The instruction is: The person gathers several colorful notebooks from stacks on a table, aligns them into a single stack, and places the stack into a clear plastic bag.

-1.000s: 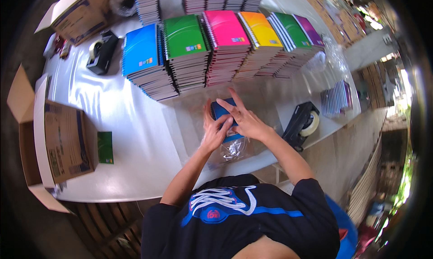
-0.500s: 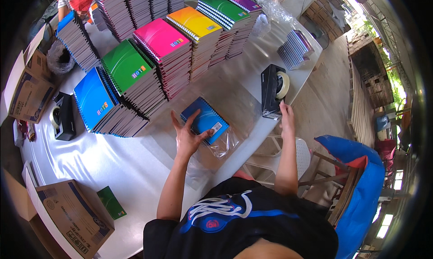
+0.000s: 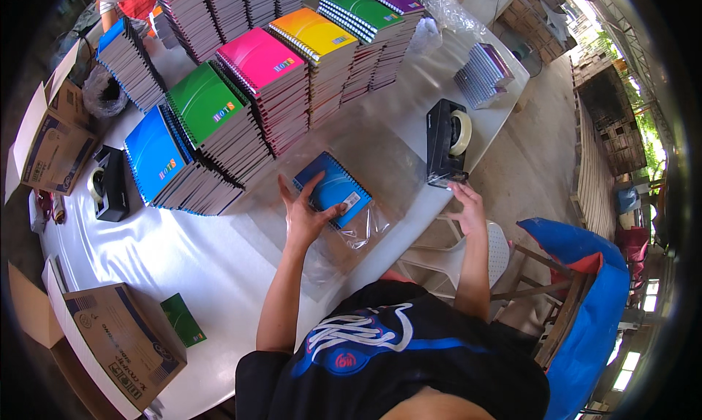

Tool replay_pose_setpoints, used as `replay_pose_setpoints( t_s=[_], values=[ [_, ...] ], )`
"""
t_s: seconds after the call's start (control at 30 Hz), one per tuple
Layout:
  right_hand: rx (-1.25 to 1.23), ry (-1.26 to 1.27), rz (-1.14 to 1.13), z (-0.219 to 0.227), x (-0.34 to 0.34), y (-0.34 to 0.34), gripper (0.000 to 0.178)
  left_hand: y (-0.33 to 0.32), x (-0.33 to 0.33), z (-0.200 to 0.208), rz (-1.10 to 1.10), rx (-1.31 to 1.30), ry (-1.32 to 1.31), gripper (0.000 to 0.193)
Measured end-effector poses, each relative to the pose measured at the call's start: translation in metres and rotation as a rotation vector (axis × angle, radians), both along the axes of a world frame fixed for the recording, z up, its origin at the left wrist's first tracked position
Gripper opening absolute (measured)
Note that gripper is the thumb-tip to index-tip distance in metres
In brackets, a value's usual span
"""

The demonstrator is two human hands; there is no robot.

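A blue spiral notebook (image 3: 335, 188) with a white label lies in clear plastic film (image 3: 369, 228) on the table before me. My left hand (image 3: 303, 211) rests over it with fingers spread, thumb near the label and index finger across the cover. To the right, a black tape dispenser (image 3: 440, 138) with a roll of clear tape (image 3: 461, 132) stands by the table edge. My right hand (image 3: 468, 208) is at the dispenser's near end, its fingertips beside the cutting edge and the thumb apart. Any strip of tape at those fingertips is too small to make out.
Tall notebook stacks with blue (image 3: 155, 155), green (image 3: 205, 104), pink (image 3: 262, 58) and yellow (image 3: 313, 34) covers line the table's far side. Cartons (image 3: 121, 347) stand at left, near another tape dispenser (image 3: 111, 184). A white chair (image 3: 439, 263) is beside the table. Another person's arm shows far left.
My right hand has shifted slightly down and its fingers have spread at the dispenser's near end. My left hand stays on the blue notebook. The whole view has shifted a little.
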State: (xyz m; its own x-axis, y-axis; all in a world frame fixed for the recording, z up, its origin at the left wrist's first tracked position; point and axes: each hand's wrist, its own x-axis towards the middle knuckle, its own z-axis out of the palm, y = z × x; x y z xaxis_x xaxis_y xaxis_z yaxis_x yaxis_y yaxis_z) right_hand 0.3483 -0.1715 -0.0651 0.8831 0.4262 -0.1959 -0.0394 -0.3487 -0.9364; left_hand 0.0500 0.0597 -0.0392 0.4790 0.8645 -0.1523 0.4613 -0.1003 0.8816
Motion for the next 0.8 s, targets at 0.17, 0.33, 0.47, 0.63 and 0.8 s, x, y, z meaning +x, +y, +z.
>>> replay_pose_setpoints(
  t_s=[0.17,0.33,0.47,0.63,0.8],
  values=[
    [-0.222,-0.323,0.218,0.043,-0.009,0.033,0.023,0.001,-0.003,-0.018,0.000,0.087,-0.016,0.079],
    [-0.253,-0.079,0.930,0.124,-0.082,0.133,0.044,0.001,-0.004,-0.008,0.020,0.006,-0.020,0.081],
    [-0.306,-0.033,1.392,0.099,-0.107,0.210,0.075,0.003,-0.003,-0.038,-0.003,0.116,-0.075,0.082],
    [-0.441,-0.281,1.486,0.070,-0.131,0.246,0.099,0.004,-0.001,-0.039,-0.008,0.083,-0.047,0.081],
    [-0.679,-0.802,1.193,0.083,-0.126,0.238,0.113,0.001,-0.005,-0.027,-0.014,0.029,-0.062,0.086]
  ],
)
